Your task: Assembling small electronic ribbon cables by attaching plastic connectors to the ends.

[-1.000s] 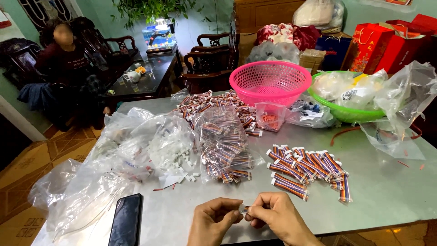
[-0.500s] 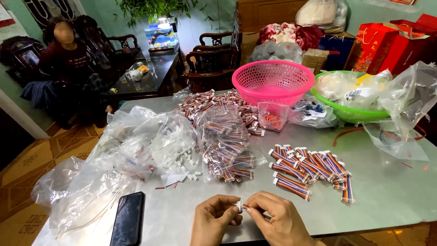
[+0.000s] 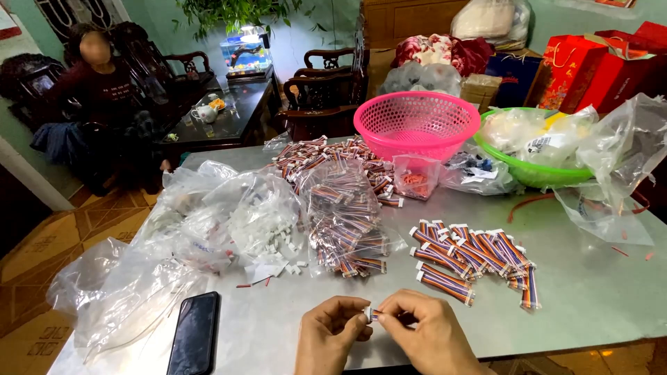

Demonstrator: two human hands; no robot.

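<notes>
On the counter (image 3: 597, 292), the phone (image 3: 195, 332) lies at the near left edge, with empty bags (image 3: 118, 292) to its left and fuller bags (image 3: 229, 215) behind it. The cable rows (image 3: 472, 260) lie to the right of centre, a bagged cable heap (image 3: 344, 215) left of them, and loose cables (image 3: 326, 156) behind that. At the far side the basket (image 3: 417, 125) stands left of the bowl (image 3: 535, 173), with a small bag (image 3: 415, 177) just before the basket.

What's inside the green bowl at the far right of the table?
The green bowl holds clear plastic bags of pale contents, one with a white label. A crumpled clear bag drapes over its right rim, so the bottom of the bowl is hidden.
</notes>
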